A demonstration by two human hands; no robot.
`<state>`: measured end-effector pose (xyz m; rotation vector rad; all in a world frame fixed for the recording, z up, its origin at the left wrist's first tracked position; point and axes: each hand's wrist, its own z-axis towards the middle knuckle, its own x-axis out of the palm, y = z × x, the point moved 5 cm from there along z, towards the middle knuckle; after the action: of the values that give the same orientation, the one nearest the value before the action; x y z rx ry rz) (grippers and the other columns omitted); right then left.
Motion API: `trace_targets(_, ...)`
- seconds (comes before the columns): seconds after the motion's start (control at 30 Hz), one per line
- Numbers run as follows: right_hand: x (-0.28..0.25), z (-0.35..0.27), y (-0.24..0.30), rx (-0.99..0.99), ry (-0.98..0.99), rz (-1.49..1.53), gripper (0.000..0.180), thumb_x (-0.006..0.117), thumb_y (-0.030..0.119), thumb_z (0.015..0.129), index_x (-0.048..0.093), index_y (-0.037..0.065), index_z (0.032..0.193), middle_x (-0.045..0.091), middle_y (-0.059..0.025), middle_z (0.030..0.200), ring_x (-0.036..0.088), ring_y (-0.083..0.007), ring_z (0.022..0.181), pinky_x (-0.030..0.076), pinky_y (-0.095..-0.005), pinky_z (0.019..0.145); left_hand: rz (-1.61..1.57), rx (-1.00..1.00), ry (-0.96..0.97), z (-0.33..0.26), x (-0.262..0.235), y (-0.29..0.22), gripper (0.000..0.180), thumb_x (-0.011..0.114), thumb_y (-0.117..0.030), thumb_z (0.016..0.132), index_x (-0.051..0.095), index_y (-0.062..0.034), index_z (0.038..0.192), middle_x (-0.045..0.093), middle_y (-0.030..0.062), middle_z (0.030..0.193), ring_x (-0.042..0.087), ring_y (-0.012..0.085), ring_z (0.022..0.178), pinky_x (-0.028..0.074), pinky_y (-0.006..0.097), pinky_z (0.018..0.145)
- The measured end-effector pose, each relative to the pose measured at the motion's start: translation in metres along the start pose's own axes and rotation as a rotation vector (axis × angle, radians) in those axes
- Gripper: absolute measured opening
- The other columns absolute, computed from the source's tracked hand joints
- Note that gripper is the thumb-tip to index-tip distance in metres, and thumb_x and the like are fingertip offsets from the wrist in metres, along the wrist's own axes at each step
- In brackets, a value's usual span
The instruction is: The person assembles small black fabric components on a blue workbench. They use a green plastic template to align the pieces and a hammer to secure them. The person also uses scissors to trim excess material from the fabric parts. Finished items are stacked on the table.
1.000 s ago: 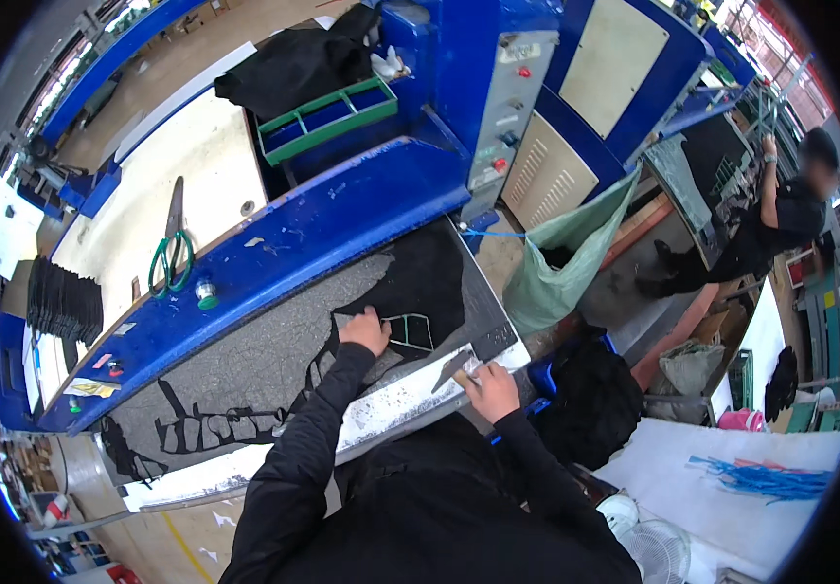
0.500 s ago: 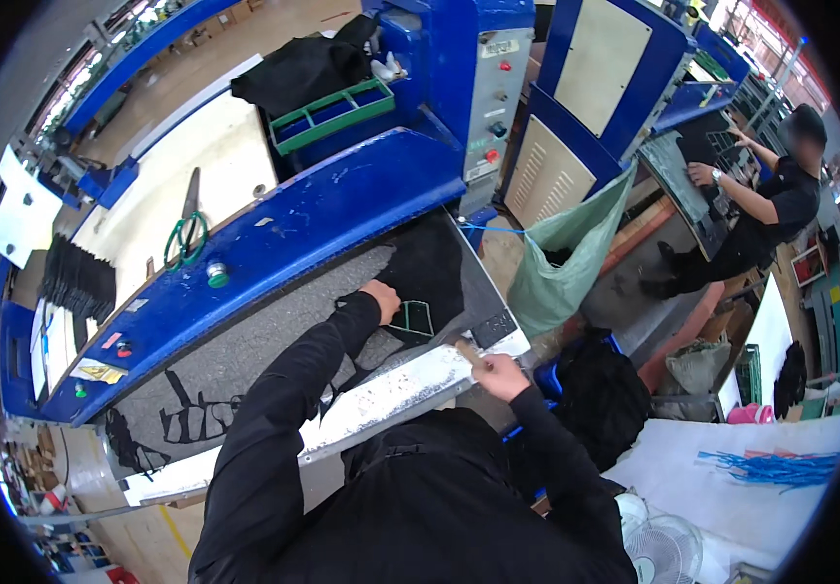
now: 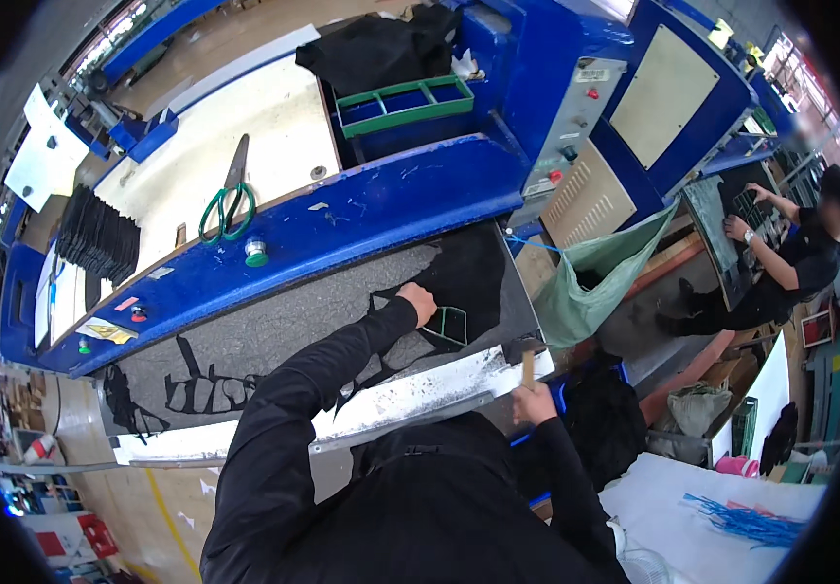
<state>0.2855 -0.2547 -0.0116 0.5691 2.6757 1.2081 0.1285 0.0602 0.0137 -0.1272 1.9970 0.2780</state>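
Note:
My left hand, its fingers curled down, is at the edge of a black fabric sheet; what it grips is hidden. Right beside it, a green-edged cutting die stands on the fabric. In my right hand I hold a short brown wooden stick, pointing upward near the dark block at the bed's front right corner. Black cut-out fabric remnants lie at the left on the grey machine bed.
Across the blue press beam, green-handled scissors, a stack of black pieces and a green metal frame lie. A pale green sack hangs at the right. Beyond it a co-worker stands at another machine.
My view has shifted. The right hand has moved the stick from over the white front edge to the dark block, turning it more upright. My left hand stays beside the cutting die.

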Motion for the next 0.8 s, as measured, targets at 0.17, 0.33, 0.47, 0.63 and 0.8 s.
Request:
trace_targets(0.17,-0.002,-0.047,0.024,-0.043,-0.065,-0.102,0.017,0.062,0.014,0.093,0.057,0.002,0.083,0.057,-0.0074,0.058,0.058,-0.0179,0.044,0.046,-0.0324,0.041,-0.071,0.019,0.016,-0.006,-0.007,-0.004,0.022,0.060,-0.019,0.089,0.081,-0.0153,0.090,0.077,0.0076,0.089,0.075,0.0267,0.085,0.057,0.042,0.068)
trace_targets(0.33,0.043,-0.081,0.096,-0.470,-0.224,-0.032,0.022,0.062,0.016,0.099,0.060,0.002,0.083,0.060,-0.0046,0.064,0.060,-0.0132,0.061,0.047,-0.0320,0.059,-0.119,-0.002,0.063,-0.009,-0.010,-0.003,0.020,0.061,-0.019,0.089,0.081,-0.0147,0.088,0.077,0.0070,0.088,0.076,0.0265,0.086,0.057,0.042,0.066)
trace_targets(0.47,0.036,-0.028,0.096,-0.609,-0.217,-0.604,0.021,0.062,0.015,0.096,0.059,0.000,0.083,0.060,-0.0077,0.065,0.062,-0.0182,0.060,0.049,-0.0366,0.058,-0.175,-0.001,0.057,-0.013,-0.014,-0.003,0.018,0.063,-0.019,0.087,0.080,-0.0133,0.086,0.077,0.0081,0.086,0.076,0.0271,0.083,0.056,0.042,0.064)
trace_targets(0.63,0.022,-0.014,0.081,0.138,0.066,-0.272,0.020,0.064,0.013,0.091,0.055,-0.001,0.080,0.054,-0.0061,0.057,0.052,-0.0159,0.040,0.042,-0.0336,0.039,-0.231,-0.002,0.031,-0.009,-0.010,-0.004,0.018,0.063,-0.017,0.086,0.080,-0.0122,0.083,0.076,0.0087,0.084,0.075,0.0268,0.080,0.056,0.042,0.064)
trace_targets(0.8,0.022,-0.046,0.092,-0.332,-0.213,-0.194,0.024,0.061,0.014,0.100,0.054,0.004,0.080,0.055,-0.0049,0.063,0.056,-0.0112,0.055,0.043,-0.0293,0.050,-0.244,-0.038,0.045,-0.007,-0.006,-0.006,0.017,0.064,-0.017,0.085,0.080,-0.0119,0.084,0.076,0.0072,0.082,0.075,0.0255,0.081,0.056,0.043,0.063)
